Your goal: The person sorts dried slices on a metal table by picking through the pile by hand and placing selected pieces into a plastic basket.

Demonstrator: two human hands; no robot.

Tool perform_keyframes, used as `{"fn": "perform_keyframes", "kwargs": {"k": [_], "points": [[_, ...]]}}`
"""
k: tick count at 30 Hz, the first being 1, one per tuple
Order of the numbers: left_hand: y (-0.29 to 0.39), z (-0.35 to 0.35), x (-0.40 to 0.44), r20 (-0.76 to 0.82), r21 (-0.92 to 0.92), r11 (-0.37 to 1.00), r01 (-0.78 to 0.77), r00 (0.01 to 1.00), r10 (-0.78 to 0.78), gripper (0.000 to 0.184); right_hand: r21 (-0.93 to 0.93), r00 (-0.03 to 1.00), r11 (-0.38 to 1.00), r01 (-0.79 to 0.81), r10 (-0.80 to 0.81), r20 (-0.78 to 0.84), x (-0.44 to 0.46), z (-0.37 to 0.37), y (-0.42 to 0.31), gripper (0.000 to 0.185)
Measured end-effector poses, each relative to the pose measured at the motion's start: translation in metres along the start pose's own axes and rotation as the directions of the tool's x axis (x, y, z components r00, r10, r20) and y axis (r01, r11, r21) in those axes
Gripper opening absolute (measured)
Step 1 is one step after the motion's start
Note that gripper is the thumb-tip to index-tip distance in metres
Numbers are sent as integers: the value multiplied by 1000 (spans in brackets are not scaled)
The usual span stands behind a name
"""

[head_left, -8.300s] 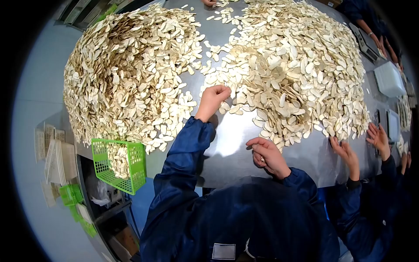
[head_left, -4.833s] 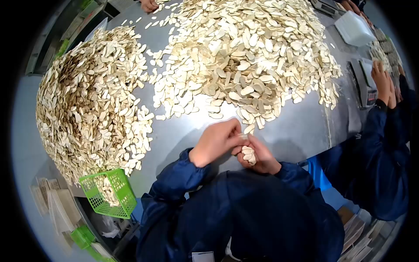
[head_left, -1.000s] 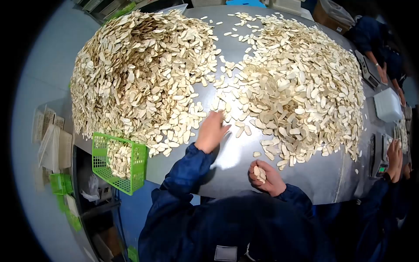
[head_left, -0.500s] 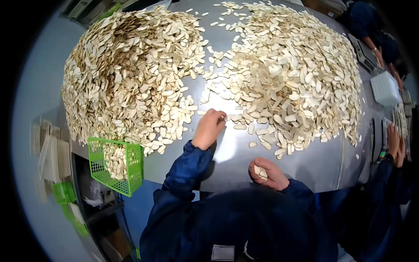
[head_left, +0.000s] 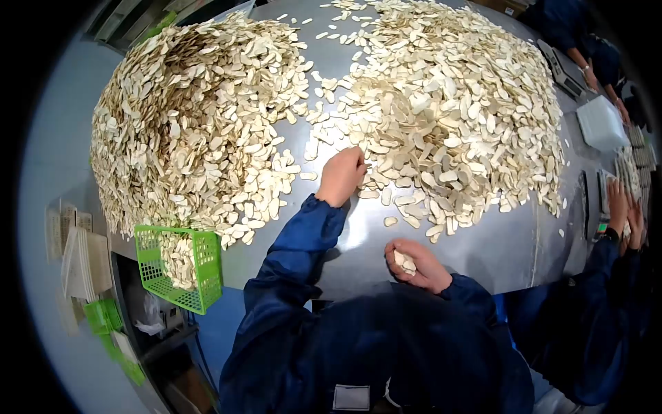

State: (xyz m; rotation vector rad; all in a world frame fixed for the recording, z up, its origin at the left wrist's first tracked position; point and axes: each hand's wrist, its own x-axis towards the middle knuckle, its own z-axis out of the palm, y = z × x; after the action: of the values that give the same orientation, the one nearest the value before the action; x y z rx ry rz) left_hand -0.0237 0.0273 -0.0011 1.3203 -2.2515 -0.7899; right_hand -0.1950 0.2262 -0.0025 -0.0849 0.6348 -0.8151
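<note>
R hand (head_left: 418, 266), lower ctr, curled round a few slices (head_left: 405, 263), prob. so none drop; L hand (head_left: 342, 176), mid-frame, by upper-right pile (head_left: 469, 103), can't tell its grip.

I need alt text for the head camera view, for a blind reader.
A person's right hand holds a few pale oval slices, while the curled left hand is at the edge of the right heap of such slices. A left heap lies on the same metal table, by a green plastic basket with more slices inside.
</note>
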Motion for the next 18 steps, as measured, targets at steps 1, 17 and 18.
{"fn": "perform_keyframes", "kwargs": {"k": [1,17,18], "points": [[12,-12,-5,43,-90,995,53,998,-49,13,41,1000,999,0,0,7,1,-3,-2,25],[23,10,-27,45,21,982,-186,982,184,37,429,994,898,99,-112,5,5,4,-10,50],[22,12,-24,58,10,985,-170,984,170,35,434,991,896,91,-124,49,6,-2,-8,50]]}}
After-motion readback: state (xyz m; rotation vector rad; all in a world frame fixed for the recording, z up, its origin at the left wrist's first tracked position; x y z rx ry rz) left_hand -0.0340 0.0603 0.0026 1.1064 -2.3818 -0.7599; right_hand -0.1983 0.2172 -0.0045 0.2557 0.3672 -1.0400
